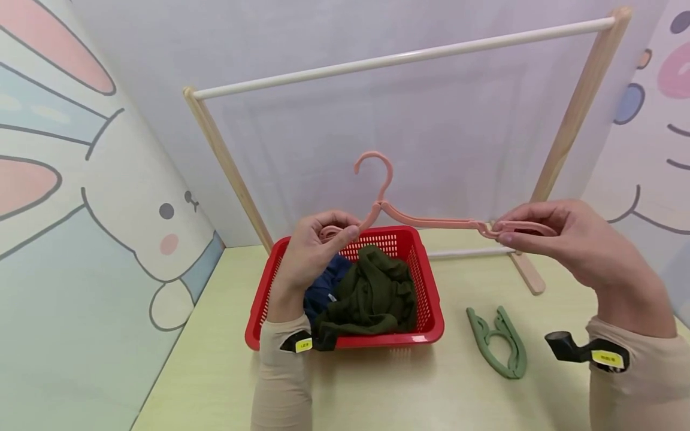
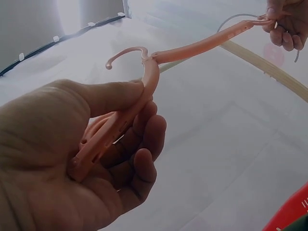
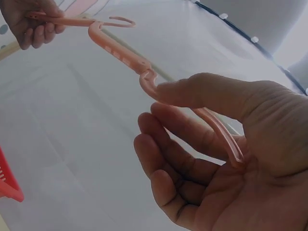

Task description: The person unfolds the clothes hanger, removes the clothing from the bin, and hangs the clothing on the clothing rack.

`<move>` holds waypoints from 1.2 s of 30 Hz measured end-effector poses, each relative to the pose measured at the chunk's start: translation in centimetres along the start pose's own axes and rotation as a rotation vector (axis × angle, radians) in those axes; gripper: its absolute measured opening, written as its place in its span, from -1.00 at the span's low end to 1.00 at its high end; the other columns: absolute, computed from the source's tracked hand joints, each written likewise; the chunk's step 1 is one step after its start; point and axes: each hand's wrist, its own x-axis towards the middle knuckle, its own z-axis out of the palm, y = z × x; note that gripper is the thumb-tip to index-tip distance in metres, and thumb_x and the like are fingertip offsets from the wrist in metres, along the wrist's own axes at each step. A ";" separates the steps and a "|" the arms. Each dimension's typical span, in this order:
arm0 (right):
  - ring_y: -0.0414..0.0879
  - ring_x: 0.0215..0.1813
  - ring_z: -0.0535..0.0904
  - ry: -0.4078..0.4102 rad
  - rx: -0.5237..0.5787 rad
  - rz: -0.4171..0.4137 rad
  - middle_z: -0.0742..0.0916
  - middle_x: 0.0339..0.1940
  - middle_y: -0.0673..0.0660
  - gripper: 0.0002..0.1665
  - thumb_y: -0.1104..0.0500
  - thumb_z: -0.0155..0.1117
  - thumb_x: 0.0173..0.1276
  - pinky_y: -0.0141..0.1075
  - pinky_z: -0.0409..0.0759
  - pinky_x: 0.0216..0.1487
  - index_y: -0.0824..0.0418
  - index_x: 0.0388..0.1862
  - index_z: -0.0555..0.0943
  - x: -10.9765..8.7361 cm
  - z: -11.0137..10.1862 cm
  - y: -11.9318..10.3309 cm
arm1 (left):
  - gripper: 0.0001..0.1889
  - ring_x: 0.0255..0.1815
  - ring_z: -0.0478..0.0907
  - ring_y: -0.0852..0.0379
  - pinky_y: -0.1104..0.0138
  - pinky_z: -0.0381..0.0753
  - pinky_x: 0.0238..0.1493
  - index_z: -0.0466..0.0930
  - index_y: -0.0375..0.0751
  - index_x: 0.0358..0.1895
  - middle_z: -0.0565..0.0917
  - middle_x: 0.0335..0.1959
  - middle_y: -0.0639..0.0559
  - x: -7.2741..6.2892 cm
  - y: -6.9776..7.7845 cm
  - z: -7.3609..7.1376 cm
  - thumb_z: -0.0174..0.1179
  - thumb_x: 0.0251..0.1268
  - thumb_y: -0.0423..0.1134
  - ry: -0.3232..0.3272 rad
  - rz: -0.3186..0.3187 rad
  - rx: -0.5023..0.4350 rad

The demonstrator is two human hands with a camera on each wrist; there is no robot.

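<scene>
A pink folding clothes hanger is stretched between both hands, its hook pointing up. My left hand grips the arm below the hook, where part of the hanger looks folded back on itself. In the left wrist view the thumb lies along the pink hanger and the fingers curl beneath. My right hand pinches the far end of the other arm, which is swung out. The right wrist view shows thumb and fingers on the curved end piece of the hanger.
Below the left hand stands a red basket with a dark green garment and a dark blue one. A folded green hanger lies on the table at right. Behind rises a rack with a white rail and wooden posts.
</scene>
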 end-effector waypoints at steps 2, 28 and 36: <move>-0.11 0.09 0.87 0.008 -0.030 -0.019 0.89 0.14 0.16 -0.59 0.55 0.28 0.58 -0.39 0.76 0.11 0.39 0.32 0.71 -0.1 0.0 -0.3 | -0.79 -0.08 0.74 -0.02 0.28 0.78 0.10 0.76 -0.47 0.10 0.71 0.01 -0.43 0.0 0.0 0.0 0.31 0.66 -0.34 -0.010 -0.002 -0.008; -0.03 -0.08 0.85 -0.102 -0.328 -0.053 0.90 -0.05 0.12 -0.74 0.34 0.48 0.56 -0.32 0.80 -0.04 0.12 0.13 0.86 0.2 1.7 -1.1 | -0.85 -0.14 0.75 -0.04 0.28 0.78 -0.04 0.79 -0.37 0.07 0.78 -0.01 -0.28 0.5 -0.1 1.1 0.28 0.66 -0.40 -0.092 -0.036 0.038; -0.03 -0.31 0.81 -0.056 -0.341 -0.103 0.88 -0.26 0.11 -0.77 0.41 0.47 0.53 -0.33 0.74 -0.19 0.17 0.04 0.88 0.3 1.8 -0.9 | -0.86 -0.15 0.76 0.00 0.29 0.76 -0.07 0.78 -0.37 0.07 0.78 -0.03 -0.29 0.6 0.0 1.3 0.28 0.65 -0.41 -0.088 -0.042 0.032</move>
